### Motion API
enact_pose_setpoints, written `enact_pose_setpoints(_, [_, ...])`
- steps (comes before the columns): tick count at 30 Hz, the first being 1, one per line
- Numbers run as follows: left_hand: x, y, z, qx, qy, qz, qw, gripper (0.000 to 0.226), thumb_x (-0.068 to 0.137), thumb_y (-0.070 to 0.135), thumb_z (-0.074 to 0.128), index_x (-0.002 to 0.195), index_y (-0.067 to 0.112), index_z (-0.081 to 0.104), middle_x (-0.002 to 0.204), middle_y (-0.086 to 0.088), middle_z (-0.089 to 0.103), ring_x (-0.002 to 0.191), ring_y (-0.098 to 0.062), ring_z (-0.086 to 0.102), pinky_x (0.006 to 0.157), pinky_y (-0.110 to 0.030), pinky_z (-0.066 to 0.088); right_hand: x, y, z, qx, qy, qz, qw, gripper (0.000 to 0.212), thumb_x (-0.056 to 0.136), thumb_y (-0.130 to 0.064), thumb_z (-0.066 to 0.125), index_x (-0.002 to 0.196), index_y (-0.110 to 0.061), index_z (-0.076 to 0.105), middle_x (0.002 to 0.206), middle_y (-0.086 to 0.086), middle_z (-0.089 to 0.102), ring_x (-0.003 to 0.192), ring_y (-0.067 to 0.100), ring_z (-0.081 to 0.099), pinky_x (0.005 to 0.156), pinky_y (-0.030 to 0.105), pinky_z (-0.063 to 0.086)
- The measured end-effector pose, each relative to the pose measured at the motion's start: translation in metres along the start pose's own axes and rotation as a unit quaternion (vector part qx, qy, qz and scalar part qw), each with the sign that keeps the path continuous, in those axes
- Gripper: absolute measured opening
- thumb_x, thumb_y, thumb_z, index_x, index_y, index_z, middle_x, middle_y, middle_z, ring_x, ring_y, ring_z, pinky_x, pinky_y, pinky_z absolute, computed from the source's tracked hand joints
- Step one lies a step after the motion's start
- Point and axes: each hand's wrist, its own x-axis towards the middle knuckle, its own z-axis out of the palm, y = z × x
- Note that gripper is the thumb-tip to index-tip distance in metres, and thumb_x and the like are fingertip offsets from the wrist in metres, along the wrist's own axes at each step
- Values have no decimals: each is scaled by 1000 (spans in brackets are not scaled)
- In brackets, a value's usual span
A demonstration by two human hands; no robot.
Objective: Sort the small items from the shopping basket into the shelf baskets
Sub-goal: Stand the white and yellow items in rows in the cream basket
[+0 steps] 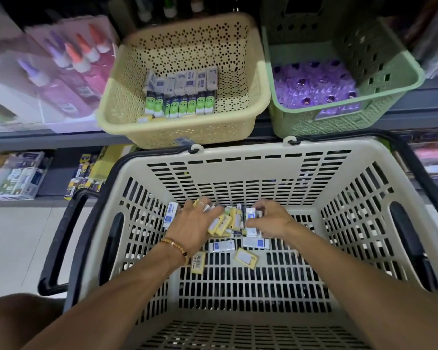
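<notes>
Both hands reach into a beige shopping basket [263,170] on a pile of small yellow and white packets [228,223]. The left hand [195,223] lies spread over them; the right hand [266,218] curls around white packets. On the shelf beyond sit a cream basket [238,72] of small boxes and a green basket [390,79] of purple items.

Cream shopping basket [263,170]; yellow [240,114] and green [395,79] shelf baskets.
</notes>
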Motion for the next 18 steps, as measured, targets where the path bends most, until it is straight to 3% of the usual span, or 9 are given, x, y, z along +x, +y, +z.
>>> enact_pose_setpoints(4, [0, -7, -10, -165, 40, -43, 985, 49, 79, 10, 70, 118, 35, 50, 132, -1, 43, 117, -26, 48, 97, -36, 47, -10, 0, -13, 115, -51, 14, 992, 35, 87, -10, 72, 118, -16, 57, 108, 5, 65, 92, 21, 69, 76, 30, 60])
enact_pose_setpoints(8, [-5, -6, -27, -306, 61, -85, 946, 42, 74, 9, 71, 92, 41, 50, 103, 4, 49, 89, -20, 56, 74, -29, 48, -25, -7, -30, 231, -123, 4, 965, 28, 92, -6, 62, 117, -18, 60, 114, 13, 67, 103, 32, 64, 89, 41, 56])
enact_pose_setpoints(11, [-12, -5, -40, -382, 66, -108, 915, 37, 74, 10, 75, 99, 32, 57, 94, 1, 55, 72, -14, 58, 59, -27, 52, -42, -19, -39, 322, -166, -19, 932, 24, 91, -3, 58, 114, -12, 61, 100, 12, 67, 91, 27, 64, 73, 37, 57])
enact_pose_setpoints(13, [-19, -5, -50, -467, 56, -119, 875, 40, 77, 7, 75, 105, 29, 58, 89, 0, 59, 56, -6, 55, 48, -16, 46, -56, -30, -42, 399, -188, -36, 897, 26, 84, -4, 61, 109, -9, 61, 91, 11, 65, 83, 26, 66, 61, 32, 57])
enact_pose_setpoints(14, [-23, -4, -56, -514, 51, -124, 848, 39, 78, 4, 72, 106, 28, 59, 88, -3, 60, 51, -7, 55, 48, -19, 47, -63, -36, -43, 425, -194, -45, 883, 32, 79, -5, 64, 111, -6, 61, 90, 11, 65, 80, 26, 67, 59, 31, 57])
enact_pose_setpoints(16, [-32, -3, -69, -596, 47, -138, 790, 39, 79, 2, 69, 107, 27, 62, 91, -6, 62, 52, -15, 57, 50, -28, 47, -75, -48, -45, 445, -197, -74, 870, 47, 75, -8, 68, 120, 1, 58, 93, 12, 65, 80, 26, 68, 61, 32, 60])
enact_pose_setpoints(18, [-42, -1, -83, -663, 50, -149, 732, 40, 79, -2, 66, 107, 27, 65, 91, -3, 62, 54, -15, 56, 46, -23, 42, -88, -62, -48, 446, -197, -107, 867, 47, 78, -9, 65, 122, 5, 58, 99, 12, 67, 84, 25, 69, 69, 32, 59])
